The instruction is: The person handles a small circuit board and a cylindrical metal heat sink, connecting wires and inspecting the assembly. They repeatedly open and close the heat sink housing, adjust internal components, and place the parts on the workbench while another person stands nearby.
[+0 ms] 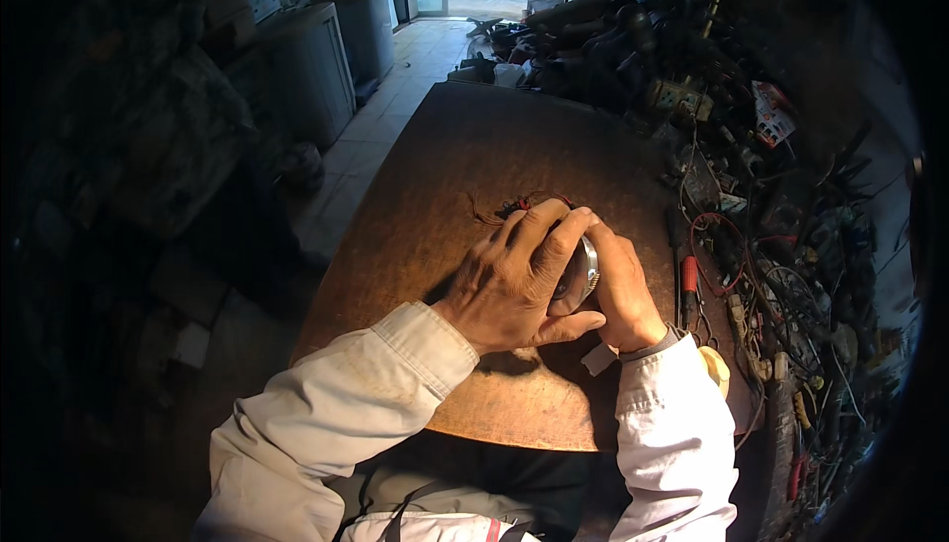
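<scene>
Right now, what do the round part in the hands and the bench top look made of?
Round part: looks like bright metal, going by its shiny silvery rim with fine ribbing; both hands cover most of it. Bench top: brown, matt and worn, probably wood or board, though no grain shows, so it stays open.

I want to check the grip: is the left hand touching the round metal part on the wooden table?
Touching. In the head view the left hand lies over the round metal part, its fingers wrapped across the ribbed rim, with the right hand against the other side.
</scene>
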`<move>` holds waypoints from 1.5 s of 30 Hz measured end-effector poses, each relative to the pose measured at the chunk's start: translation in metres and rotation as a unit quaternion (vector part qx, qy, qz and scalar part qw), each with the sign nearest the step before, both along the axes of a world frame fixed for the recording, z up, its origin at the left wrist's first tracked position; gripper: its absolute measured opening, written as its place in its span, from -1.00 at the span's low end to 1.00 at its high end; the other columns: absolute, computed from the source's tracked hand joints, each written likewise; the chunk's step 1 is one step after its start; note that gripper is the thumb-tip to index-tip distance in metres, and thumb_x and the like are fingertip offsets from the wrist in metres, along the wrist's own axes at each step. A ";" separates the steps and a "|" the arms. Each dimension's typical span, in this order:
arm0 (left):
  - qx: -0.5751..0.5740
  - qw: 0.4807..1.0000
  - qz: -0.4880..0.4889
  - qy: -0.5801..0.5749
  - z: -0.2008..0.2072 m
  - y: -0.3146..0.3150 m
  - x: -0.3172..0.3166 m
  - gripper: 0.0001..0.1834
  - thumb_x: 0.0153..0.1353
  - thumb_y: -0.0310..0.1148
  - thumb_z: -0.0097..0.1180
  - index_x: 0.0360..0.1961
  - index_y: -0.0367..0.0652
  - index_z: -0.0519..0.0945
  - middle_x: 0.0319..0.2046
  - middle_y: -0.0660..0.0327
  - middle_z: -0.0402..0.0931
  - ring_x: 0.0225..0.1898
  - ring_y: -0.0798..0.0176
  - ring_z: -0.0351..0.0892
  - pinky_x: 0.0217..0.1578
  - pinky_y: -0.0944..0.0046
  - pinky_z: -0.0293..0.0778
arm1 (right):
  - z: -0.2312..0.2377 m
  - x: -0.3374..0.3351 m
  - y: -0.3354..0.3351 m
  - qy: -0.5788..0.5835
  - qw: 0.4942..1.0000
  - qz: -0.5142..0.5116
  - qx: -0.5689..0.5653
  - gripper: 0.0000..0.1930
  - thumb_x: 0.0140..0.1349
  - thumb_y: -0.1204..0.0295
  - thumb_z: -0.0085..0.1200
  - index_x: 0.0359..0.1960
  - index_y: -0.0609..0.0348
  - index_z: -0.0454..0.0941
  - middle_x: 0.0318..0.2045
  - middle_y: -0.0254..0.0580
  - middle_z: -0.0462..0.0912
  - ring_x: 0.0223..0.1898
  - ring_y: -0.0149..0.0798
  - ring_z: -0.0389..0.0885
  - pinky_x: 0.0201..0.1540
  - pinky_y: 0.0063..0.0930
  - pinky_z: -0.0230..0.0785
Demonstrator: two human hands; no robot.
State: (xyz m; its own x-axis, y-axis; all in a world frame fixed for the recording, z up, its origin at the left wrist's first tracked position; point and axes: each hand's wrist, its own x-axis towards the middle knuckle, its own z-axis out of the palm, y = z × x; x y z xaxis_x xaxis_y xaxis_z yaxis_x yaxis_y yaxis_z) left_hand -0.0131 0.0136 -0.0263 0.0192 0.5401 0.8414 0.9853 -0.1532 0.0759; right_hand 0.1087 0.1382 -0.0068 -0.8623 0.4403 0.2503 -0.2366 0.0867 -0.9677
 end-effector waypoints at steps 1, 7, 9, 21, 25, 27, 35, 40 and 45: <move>0.002 1.000 -0.018 -0.006 0.000 0.000 0.001 0.10 0.21 0.40 0.34 0.46 -0.26 0.31 0.19 -0.19 0.44 0.14 -0.26 0.59 0.05 -0.15 0.67 | 0.004 0.003 0.001 -0.002 1.000 0.018 0.004 -0.44 0.69 0.05 -0.24 -0.11 0.34 0.65 -0.40 -0.24 0.72 -0.44 -0.41 0.66 -0.41 -0.49 0.47; -0.001 1.000 -0.002 0.024 0.000 -0.003 -0.001 0.05 0.25 0.39 0.29 0.44 -0.26 0.34 0.17 -0.19 0.45 0.08 -0.21 0.61 -0.10 -0.09 0.74 | 0.003 0.008 0.007 0.068 0.950 -0.008 0.305 -0.52 0.65 0.13 -0.24 0.05 0.32 0.61 -0.30 -0.09 0.79 -0.36 -0.30 0.76 -0.30 -0.40 0.58; -0.013 1.000 0.015 0.013 -0.003 -0.003 0.002 0.01 0.31 0.41 0.21 0.43 -0.24 0.33 0.15 -0.16 0.46 0.06 -0.19 0.63 -0.14 -0.06 0.76 | 0.001 0.009 0.008 0.037 0.973 0.022 0.227 -0.53 0.63 0.13 -0.22 0.07 0.31 0.60 -0.30 -0.09 0.79 -0.34 -0.28 0.76 -0.30 -0.40 0.58; 0.022 0.999 0.024 -0.021 0.000 -0.001 0.012 -0.20 0.25 0.06 0.29 0.32 -0.29 0.39 0.01 -0.15 0.43 -0.11 -0.16 0.57 -0.23 -0.08 0.67 | -0.005 0.010 0.003 0.007 0.987 0.024 0.160 -0.60 0.52 0.20 -0.09 -0.02 0.37 0.55 -0.34 -0.09 0.71 -0.35 -0.29 0.67 -0.35 -0.40 0.49; 0.016 0.999 0.021 -0.032 0.003 0.002 0.015 -0.20 0.20 -0.01 0.33 0.32 -0.29 0.39 0.01 -0.15 0.42 -0.11 -0.16 0.56 -0.23 -0.09 0.66 | -0.018 0.007 0.006 0.072 0.927 -0.097 0.355 -0.60 0.54 0.23 -0.16 -0.03 0.39 0.54 -0.35 -0.02 0.69 -0.35 -0.19 0.64 -0.30 -0.28 0.48; 0.000 0.999 0.034 -0.033 0.004 -0.001 0.016 -0.25 0.28 0.00 0.25 0.31 -0.30 0.36 0.01 -0.17 0.43 -0.10 -0.19 0.58 -0.17 -0.11 0.64 | -0.012 0.006 0.001 0.080 0.951 -0.053 0.295 -0.62 0.54 0.26 -0.16 -0.01 0.39 0.53 -0.35 0.01 0.69 -0.36 -0.13 0.64 -0.29 -0.26 0.48; 0.012 0.999 0.020 -0.040 0.008 0.003 0.021 -0.31 0.32 -0.03 0.18 0.28 -0.33 0.35 -0.03 -0.17 0.44 -0.12 -0.18 0.59 -0.12 -0.12 0.61 | -0.052 0.016 0.014 0.105 0.874 -0.150 0.451 -0.55 0.57 0.31 -0.11 0.28 0.47 0.42 0.01 0.34 0.60 -0.06 0.16 0.59 -0.02 -0.02 0.46; 0.004 0.998 0.029 -0.058 0.006 -0.005 0.020 -0.32 0.33 -0.04 0.16 0.27 -0.34 0.36 -0.03 -0.17 0.45 -0.13 -0.17 0.59 -0.11 -0.11 0.60 | -0.017 0.009 -0.008 0.093 0.936 -0.103 0.324 -0.59 0.58 0.20 -0.19 -0.05 0.39 0.52 -0.36 0.06 0.66 -0.40 -0.09 0.59 -0.33 -0.21 0.41; 0.018 0.998 0.027 -0.053 0.012 -0.002 0.025 -0.35 0.33 -0.05 0.16 0.24 -0.33 0.39 -0.06 -0.18 0.45 -0.14 -0.20 0.57 -0.08 -0.13 0.58 | -0.016 0.014 -0.006 0.034 0.971 -0.071 0.227 -0.57 0.53 0.19 -0.08 0.03 0.42 0.49 -0.22 0.10 0.65 -0.23 0.01 0.59 -0.14 -0.13 0.42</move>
